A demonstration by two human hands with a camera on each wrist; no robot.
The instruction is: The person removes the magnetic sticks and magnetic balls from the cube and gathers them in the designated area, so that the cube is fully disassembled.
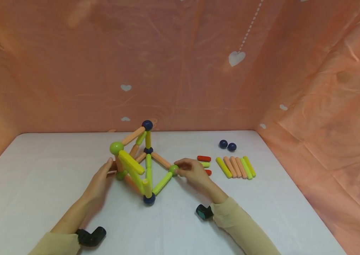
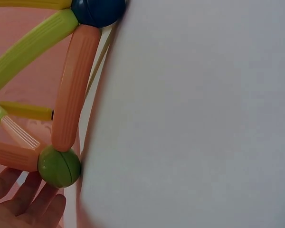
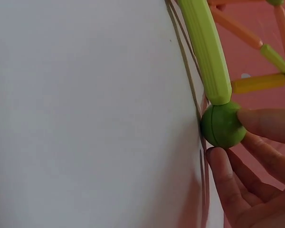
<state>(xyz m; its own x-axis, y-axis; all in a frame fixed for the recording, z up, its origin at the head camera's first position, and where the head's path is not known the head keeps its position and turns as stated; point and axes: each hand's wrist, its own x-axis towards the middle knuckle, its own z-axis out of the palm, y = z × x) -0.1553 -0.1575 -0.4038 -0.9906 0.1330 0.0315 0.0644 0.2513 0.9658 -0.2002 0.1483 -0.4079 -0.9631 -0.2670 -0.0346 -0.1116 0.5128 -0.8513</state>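
On the worktop [image 1: 39,170], the stick frame's [image 1: 149,166] green ball [image 1: 173,170] is pinched by the right hand [image 1: 195,176]; the left hand's [image 1: 98,179] fingers [image 2: 26,194] are loosely apart. If tugged, sticks may be pulled off.

Stands left of the middle, joined into an open frame [image 1: 148,166] from coloured rods [image 1: 162,183]; has green ball [image 1: 173,170] at right corner, dark blue ball [image 1: 149,200] at near corner.
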